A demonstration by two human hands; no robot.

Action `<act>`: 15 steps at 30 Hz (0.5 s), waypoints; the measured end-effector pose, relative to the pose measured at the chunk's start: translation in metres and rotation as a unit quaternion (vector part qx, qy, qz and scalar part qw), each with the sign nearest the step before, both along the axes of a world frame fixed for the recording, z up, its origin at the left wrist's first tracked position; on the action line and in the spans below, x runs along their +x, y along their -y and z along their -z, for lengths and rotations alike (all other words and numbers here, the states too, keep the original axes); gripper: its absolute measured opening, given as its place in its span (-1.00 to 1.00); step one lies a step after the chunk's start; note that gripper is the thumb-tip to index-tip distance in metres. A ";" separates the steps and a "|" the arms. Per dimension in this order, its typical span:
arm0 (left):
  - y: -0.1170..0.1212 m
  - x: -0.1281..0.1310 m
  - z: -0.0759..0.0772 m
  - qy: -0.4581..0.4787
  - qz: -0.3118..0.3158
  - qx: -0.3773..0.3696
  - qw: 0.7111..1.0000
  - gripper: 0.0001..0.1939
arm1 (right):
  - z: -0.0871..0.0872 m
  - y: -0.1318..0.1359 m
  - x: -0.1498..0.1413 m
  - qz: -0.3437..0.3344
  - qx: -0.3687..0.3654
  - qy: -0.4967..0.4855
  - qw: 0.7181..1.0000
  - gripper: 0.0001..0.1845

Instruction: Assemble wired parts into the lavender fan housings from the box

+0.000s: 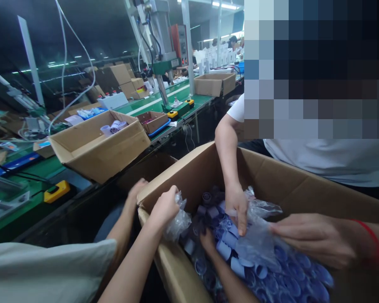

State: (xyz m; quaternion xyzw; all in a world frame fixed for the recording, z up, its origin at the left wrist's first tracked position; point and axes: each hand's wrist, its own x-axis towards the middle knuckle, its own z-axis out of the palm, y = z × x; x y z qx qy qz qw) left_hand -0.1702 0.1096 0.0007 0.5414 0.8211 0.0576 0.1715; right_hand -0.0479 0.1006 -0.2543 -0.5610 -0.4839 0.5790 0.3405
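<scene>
My left hand (166, 207) is closed on a crumpled clear plastic bag (178, 221) at the near left wall of a big cardboard box (180, 170). My right hand (207, 240) reaches down among many pale purple plastic cups (229, 239) in the box; its fingers are in shadow and mostly hidden. Beside it, a co-worker's hand (238, 206) presses on another clear plastic bag (259, 240) over the parts. A hand with a red string (318, 237) at the right pinches the same bag.
A person in a white shirt (328, 164) stands across the box. Another person's grey sleeve (50, 269) and hand (138, 188) are at the left. Behind are a green workbench (177, 90), a press (161, 46), an open carton (104, 147) and a yellow button box (57, 192).
</scene>
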 end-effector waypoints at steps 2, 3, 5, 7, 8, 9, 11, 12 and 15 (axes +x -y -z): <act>0.000 0.002 0.001 0.016 0.030 -0.059 0.998 -0.67 | -0.003 -0.002 0.005 0.010 0.003 -0.012 1.000 -0.72; 0.000 0.003 0.002 0.025 0.050 -0.077 0.995 -0.67 | -0.008 -0.003 0.007 0.017 0.012 -0.021 1.000 -0.71; 0.001 0.005 0.003 0.043 0.090 -0.087 0.991 -0.68 | -0.027 -0.005 0.009 0.030 0.044 -0.040 0.998 -0.64; 0.001 0.008 0.004 0.059 0.122 -0.087 0.987 -0.62 | -0.053 -0.006 0.010 0.037 0.082 -0.058 0.994 -0.56; 0.001 0.009 0.004 0.067 0.136 -0.077 0.986 -0.59 | -0.067 -0.006 0.009 0.036 0.100 -0.067 0.992 -0.54; 0.001 0.009 0.003 0.072 0.146 -0.057 0.985 -0.61 | -0.079 -0.007 0.008 0.030 0.116 -0.074 0.990 -0.53; 0.001 0.010 0.002 0.076 0.155 -0.001 0.985 -0.72 | -0.098 -0.010 0.007 0.012 0.136 -0.082 0.987 -0.50; 0.001 0.011 0.001 0.074 0.150 0.030 0.985 -0.75 | -0.102 -0.012 0.007 0.001 0.138 -0.079 0.987 -0.48; 0.002 0.011 -0.001 0.073 0.120 0.099 0.985 -0.71 | -0.090 -0.025 0.014 -0.026 0.117 -0.030 0.992 -0.48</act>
